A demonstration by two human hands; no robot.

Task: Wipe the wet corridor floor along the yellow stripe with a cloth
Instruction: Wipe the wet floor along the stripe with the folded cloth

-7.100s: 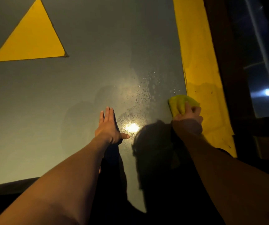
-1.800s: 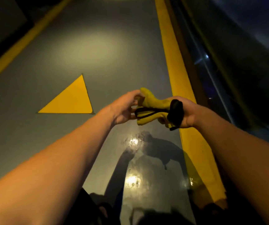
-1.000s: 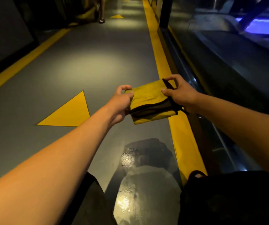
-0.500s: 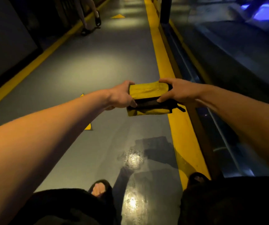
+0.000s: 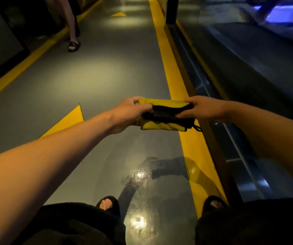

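Note:
A folded yellow cloth [image 5: 161, 125] with black trim hangs in the air in front of me, well above the floor. My left hand [image 5: 128, 112] grips its left end. My right hand [image 5: 201, 108] pinches its right end. Below the cloth, a wet patch [image 5: 140, 175] glistens on the grey corridor floor [image 5: 89, 76], just left of the yellow stripe [image 5: 174, 73] that runs away along the right side.
My feet in dark sandals [image 5: 107, 204] stand on either side of the wet patch. A yellow triangle [image 5: 68, 121] is painted on the floor at left. Another person's legs [image 5: 73, 32] are far ahead on the left. A glass barrier [image 5: 230, 138] borders the stripe on the right.
I rose from wiping at floor level and lifted the cloth with both hands. Over the last second the cloth went from loosely open to folded tighter between my hands.

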